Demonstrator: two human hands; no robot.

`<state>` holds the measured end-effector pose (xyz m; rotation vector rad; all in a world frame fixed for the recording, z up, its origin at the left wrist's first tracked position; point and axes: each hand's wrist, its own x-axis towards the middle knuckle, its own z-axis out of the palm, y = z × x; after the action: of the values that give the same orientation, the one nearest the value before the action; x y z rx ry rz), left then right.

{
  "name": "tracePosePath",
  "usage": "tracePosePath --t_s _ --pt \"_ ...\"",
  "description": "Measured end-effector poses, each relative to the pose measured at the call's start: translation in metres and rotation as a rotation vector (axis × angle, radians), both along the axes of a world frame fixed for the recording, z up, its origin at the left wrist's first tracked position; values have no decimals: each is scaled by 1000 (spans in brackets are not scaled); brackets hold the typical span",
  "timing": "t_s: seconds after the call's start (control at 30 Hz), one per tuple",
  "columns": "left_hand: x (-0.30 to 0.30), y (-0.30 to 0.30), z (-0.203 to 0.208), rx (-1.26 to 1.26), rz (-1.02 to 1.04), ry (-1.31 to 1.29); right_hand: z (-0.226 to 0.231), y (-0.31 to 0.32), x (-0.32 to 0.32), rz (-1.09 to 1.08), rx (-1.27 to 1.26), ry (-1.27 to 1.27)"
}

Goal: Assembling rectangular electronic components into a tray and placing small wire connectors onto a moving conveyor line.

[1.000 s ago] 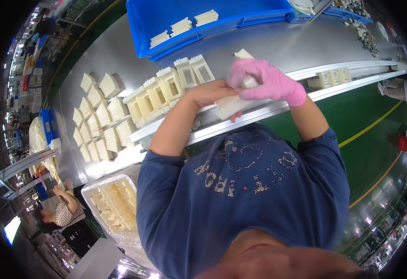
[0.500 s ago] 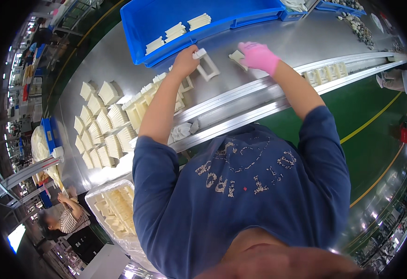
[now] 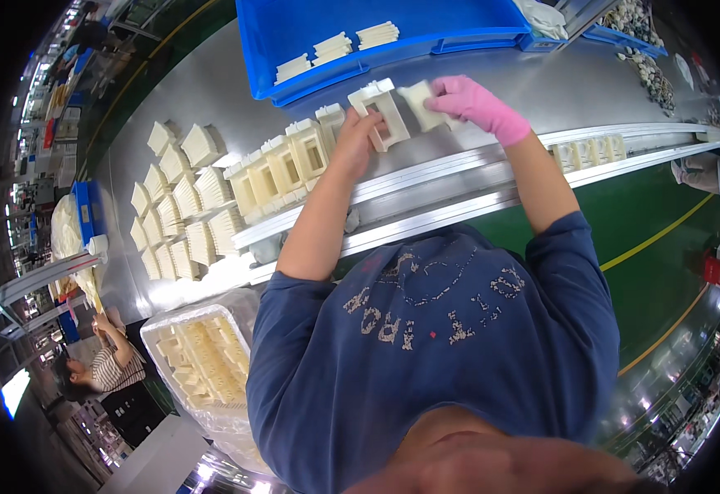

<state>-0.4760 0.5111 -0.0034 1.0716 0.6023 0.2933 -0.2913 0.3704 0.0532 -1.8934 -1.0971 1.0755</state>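
My bare left hand [image 3: 358, 142] grips a cream plastic frame [image 3: 398, 123] with a rectangular opening, its fingers wrapped round the near left side. In my right hand [image 3: 473, 105], which wears a pink glove, is a flat cream plastic plate [image 3: 421, 104], pinched by its right end. The plate is raised close beside the frame's upper right corner; whether they touch I cannot tell. Left of my left hand, a row of similar cream frames [image 3: 281, 167] stands along the metal rail. Farther left lie several stacks of thin cream plates [image 3: 185, 196] on the steel table.
A blue bin [image 3: 483, 39] at the far side holds small stacks of cream strips [image 3: 332, 48]. An aluminium rail [image 3: 450, 165] edges the table, with more cream parts [image 3: 594, 153] at right. A plastic-lined box [image 3: 158, 333] stands lower left. Another person [image 3: 113, 362] sits beyond it.
My right hand has lifted the plate off the table and turned it toward the frame. My left hand has shifted right with the frame. The whole view has swung slightly.
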Motion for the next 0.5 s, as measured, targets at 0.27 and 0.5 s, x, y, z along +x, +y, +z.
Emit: tracePosePath --t_s 0.27,0.5 --pt "3 -38 25 25 -45 -95 -17 -1 -81 -225 478 -607" --pt "2 -33 16 118 -50 -266 -12 -3 -94 -301 630 -524"
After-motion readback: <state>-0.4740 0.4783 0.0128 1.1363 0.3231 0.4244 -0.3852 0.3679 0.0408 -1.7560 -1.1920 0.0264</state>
